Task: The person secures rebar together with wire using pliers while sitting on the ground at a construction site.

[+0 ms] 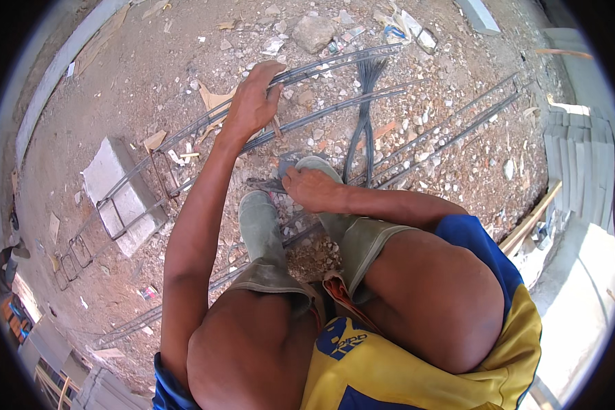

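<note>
Left hand [253, 102] is stretched well out in front, fingers curled over the top bar of a long rebar cage [321, 113] that lies across rubble-strewn ground [150, 68]. It is clenched on that steel, thumb side toward the person's body. Right hand [311, 188] sits much closer in, just past the toe of the right boot [321, 167], and it grips a dark metal hand tool [265, 184] whose end pokes out to the left; looks like a tying hook or pincers, but the hand covers most of it, so I can't say which. The tool rests right at the lower bars of the cage, between the two boots. Left boot [260, 229], grey-green rubber, stands on or against the cage's near bars.

The cage runs from lower left to upper right, with rectangular stirrups [160, 174] showing around the bars at its left part. Under that part a grey concrete block [119, 191] props it up. A bundle of dark tie wires [365, 109] hangs over the cage, fanning out at the top and trailing down toward the right hand. Farther up lies a big stone [314, 31], and at the right edge a stack of grey paving slabs [581, 164]. Knees and blue-and-yellow shorts [403, 362] fill the lower frame.
</note>
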`<state>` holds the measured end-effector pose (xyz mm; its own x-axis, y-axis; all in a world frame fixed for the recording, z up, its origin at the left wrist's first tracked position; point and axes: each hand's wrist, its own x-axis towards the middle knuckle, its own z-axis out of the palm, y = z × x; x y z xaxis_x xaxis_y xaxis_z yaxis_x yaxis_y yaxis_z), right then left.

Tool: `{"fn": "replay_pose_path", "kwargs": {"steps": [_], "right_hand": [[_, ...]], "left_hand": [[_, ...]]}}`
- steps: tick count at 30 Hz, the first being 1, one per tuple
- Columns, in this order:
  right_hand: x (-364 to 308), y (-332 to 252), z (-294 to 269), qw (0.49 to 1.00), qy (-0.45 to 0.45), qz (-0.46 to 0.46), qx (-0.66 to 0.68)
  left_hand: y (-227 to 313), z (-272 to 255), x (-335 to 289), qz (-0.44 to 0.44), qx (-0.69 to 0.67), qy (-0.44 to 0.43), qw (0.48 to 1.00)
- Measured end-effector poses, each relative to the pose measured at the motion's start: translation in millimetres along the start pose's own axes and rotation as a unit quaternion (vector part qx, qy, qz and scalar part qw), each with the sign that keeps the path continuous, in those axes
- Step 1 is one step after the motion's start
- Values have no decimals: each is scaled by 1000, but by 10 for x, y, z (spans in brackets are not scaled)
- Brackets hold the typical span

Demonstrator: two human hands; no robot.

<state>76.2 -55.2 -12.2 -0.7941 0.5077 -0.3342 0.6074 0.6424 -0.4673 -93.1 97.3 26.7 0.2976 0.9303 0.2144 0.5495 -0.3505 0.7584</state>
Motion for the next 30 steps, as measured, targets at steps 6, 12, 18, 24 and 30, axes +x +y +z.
{"fn": "replay_pose_path", "kwargs": {"steps": [6,12,18,24,30], "right_hand": [[-208,271,-812,958,-192,41,210],[-1030,424,-1645,812,-157,125,547],[-1019,408,-1689,723,-30,202,661],[-753,366,-1636,648,27,229,726],[-643,325,-1561,656,36,238,715]], "left_hand": [[-104,-32,-2,5,-8,7,1000],[28,77,29,-32,22,32,999],[9,80,-17,-27,67,27,997],[20,111,3,-42,70,25,996],[24,102,-20,-39,79,30,996]]}}
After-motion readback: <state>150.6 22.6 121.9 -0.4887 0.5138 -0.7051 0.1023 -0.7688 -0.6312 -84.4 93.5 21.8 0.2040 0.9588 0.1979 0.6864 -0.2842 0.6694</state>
